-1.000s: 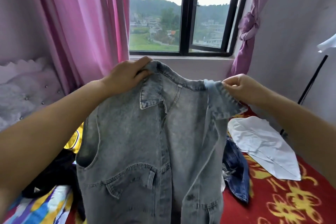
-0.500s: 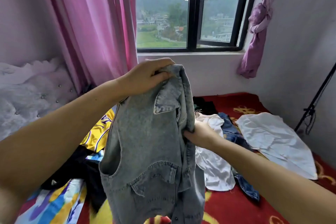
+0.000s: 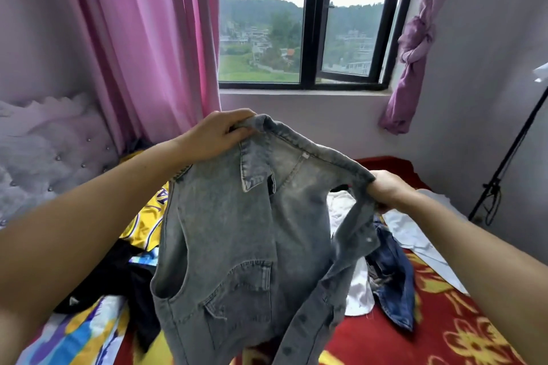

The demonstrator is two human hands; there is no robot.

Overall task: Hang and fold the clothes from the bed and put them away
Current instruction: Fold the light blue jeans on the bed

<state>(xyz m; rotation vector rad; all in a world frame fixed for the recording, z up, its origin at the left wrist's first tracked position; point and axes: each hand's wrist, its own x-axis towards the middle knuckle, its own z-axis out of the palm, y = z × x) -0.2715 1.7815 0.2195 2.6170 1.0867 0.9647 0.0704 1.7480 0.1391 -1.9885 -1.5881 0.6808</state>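
Above a red bed (image 3: pixel 385 338) strewn with clothes, a denim vest (image 3: pixel 237 246) is being gripped at the collar by the left hand (image 3: pixel 216 135) and the right hand (image 3: pixel 385 190); its neck label (image 3: pixel 304 156) is unreadable.

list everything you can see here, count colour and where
denim vest: 1, faded grey-blue, held up over the bed
yellow jersey: 1, yellow with purple lettering, on the bed left of the vest
black garment: 1, black, on the bed below the jersey
white garment: 1, white, on the bed behind the vest
jeans: 1, dark blue, on the bed right of the vest
white shirt: 1, white, spread flat on the bed at right
bed cover: 1, red with yellow pattern
headboard: 1, pale tufted, far left
curtains: 2, pink, left one hanging, right one knotted
window: 1, black frame, back wall
stand: 1, black, by the right wall
left hand: 1, grips the vest's collar
right hand: 1, grips the vest's other shoulder
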